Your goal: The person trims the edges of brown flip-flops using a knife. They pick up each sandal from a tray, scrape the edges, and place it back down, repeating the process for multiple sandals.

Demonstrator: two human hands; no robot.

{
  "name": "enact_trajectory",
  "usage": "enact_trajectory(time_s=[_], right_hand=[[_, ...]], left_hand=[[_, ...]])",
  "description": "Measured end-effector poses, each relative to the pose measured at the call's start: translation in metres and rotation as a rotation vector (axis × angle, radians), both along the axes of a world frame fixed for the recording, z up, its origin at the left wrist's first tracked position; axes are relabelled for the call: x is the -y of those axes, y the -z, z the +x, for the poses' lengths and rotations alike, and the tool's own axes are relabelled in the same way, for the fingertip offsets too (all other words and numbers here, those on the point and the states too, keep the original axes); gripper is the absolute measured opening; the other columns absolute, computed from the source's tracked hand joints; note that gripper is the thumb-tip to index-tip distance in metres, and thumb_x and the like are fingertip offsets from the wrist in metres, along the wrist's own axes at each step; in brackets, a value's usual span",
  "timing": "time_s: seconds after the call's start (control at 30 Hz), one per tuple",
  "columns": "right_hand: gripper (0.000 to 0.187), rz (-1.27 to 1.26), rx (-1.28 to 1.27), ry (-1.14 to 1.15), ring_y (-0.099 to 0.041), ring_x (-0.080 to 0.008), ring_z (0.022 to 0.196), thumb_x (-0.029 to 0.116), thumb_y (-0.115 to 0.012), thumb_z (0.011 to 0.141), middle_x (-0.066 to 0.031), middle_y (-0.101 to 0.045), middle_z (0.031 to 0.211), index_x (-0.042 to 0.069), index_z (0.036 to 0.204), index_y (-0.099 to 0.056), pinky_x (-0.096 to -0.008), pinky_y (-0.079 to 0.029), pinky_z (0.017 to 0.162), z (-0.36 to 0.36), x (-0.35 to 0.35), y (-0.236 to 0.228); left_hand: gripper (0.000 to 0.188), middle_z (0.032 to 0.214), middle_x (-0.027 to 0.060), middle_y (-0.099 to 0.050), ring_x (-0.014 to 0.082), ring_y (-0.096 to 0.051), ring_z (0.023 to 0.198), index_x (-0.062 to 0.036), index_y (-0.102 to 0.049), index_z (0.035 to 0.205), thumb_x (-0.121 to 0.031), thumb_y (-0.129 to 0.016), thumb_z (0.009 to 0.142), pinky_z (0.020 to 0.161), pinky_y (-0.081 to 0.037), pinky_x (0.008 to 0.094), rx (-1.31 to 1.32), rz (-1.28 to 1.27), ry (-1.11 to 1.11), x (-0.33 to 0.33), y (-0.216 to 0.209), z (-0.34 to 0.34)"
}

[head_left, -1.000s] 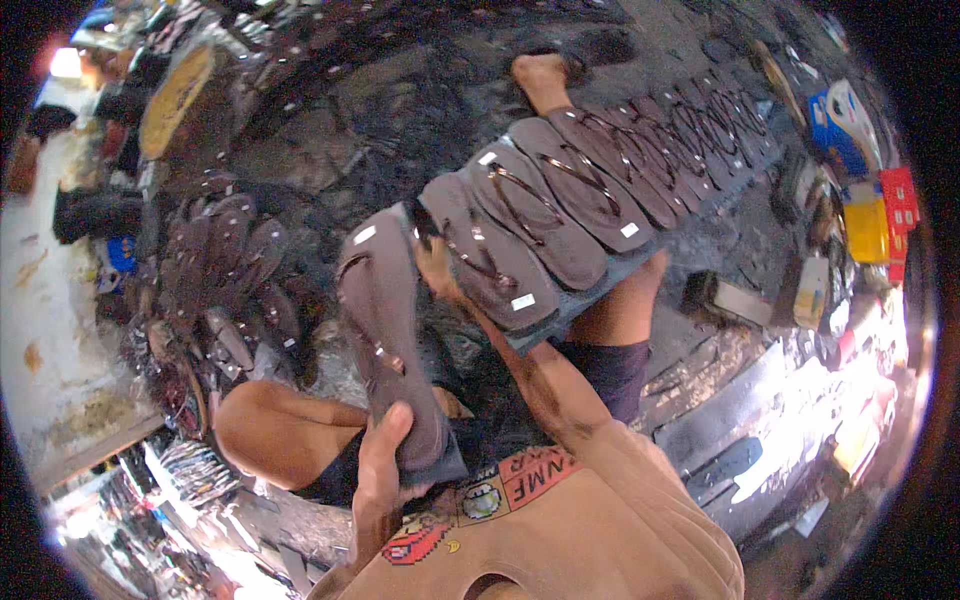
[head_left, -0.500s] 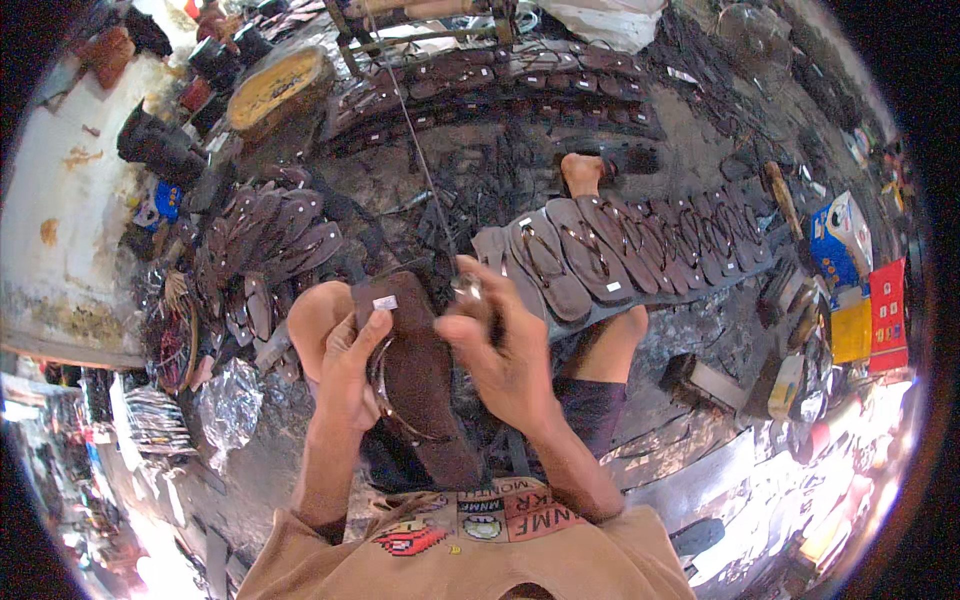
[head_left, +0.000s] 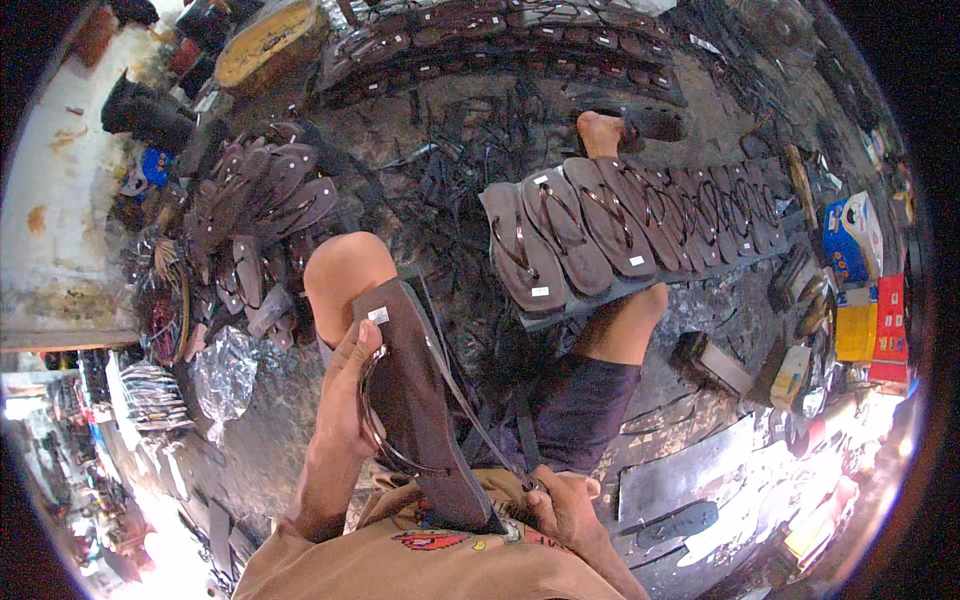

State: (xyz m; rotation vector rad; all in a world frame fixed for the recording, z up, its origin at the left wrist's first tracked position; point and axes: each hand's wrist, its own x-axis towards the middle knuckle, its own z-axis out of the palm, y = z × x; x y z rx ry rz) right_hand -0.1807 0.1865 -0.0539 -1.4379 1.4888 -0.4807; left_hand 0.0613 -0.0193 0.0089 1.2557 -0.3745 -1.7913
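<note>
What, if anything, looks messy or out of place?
The heap of dark brown strapped sandals at left looks jumbled, unlike the neat overlapping row of brown strapped sandals at right. Thin black scraps lie strewn between them.

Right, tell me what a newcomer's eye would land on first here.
Probably the long row of brown flip-flops, right of centre. Next, the single sandal in the left hand, low and just left of the middle. The bright red package near the right edge would likely also stand out.
</note>
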Motion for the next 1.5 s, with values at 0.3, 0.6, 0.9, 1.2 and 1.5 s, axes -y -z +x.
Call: enact_trajectory(time_s=[0.3,0.6,0.9,1.2,1.5], right_hand=[[0.032,-0.211,0.096,0.032,-0.063,-0.045,0.065,0.041,-0.054,0.102,-0.0202,-0.062,0.067,0.009,0.096,-0.056,-0.0545,-0.047,0.057,0.022,0.173,0.004],[0.038,-0.336,0.47,0.025,-0.064,-0.044,0.087,0.034,-0.041,0.108,-0.0246,-0.064,0.098,0.0,0.107,-0.058,-0.0472,-0.051,0.078,0.059,0.302,0.021],[0.032,-0.205,0.319,-0.082,-0.064,-0.0373,0.07,0.032,-0.056,0.1,-0.0191,-0.064,0.082,0.002,0.11,-0.061,-0.0425,-0.052,0.066,-0.033,0.075,-0.04],[0.038,0.068,0.212,-0.159,-0.064,-0.0463,0.096,0.038,-0.06,0.096,-0.0241,-0.066,0.099,0.002,0.11,-0.06,-0.0523,-0.05,0.081,-0.05,0.017,-0.026],[0.035,-0.111,0.359,-0.356,-0.064,-0.0463,0.075,0.042,-0.059,0.098,-0.0225,-0.064,0.074,0.008,0.105,-0.06,-0.0542,-0.047,0.062,0.015,0.143,-0.007]], left_hand=[[0.05,0.123,0.0089,-0.064,0.0206,-0.065,0.109,-0.0037,-0.049,0.14,-0.025,-0.068,0.099,0.093,-0.057,0.0369,0.314,-0.081,0.118,0.011,-0.007,-0.004],[0.055,0.121,0.0059,-0.064,0.0186,-0.062,0.108,-0.0034,-0.053,0.138,-0.028,-0.074,0.094,0.09,-0.054,0.0344,0.378,-0.313,0.213,0.009,-0.001,0.001],[0.056,0.112,0.0061,-0.071,0.0111,-0.061,0.101,0.0001,-0.061,0.128,-0.023,-0.084,0.083,0.092,-0.05,0.0308,0.644,-0.264,0.917,-0.015,-0.097,0.027],[0.049,0.104,0.0058,-0.074,0.012,-0.063,0.094,-0.0023,-0.07,0.118,-0.033,-0.085,0.083,0.087,-0.051,0.0325,0.627,0.069,1.118,-0.025,-0.079,0.014],[0.045,0.095,0.0083,-0.075,0.0227,-0.07,0.084,-0.0072,-0.072,0.114,-0.038,-0.082,0.085,0.077,-0.055,0.0389,0.496,0.006,1.256,0.0,-0.065,0.01]])
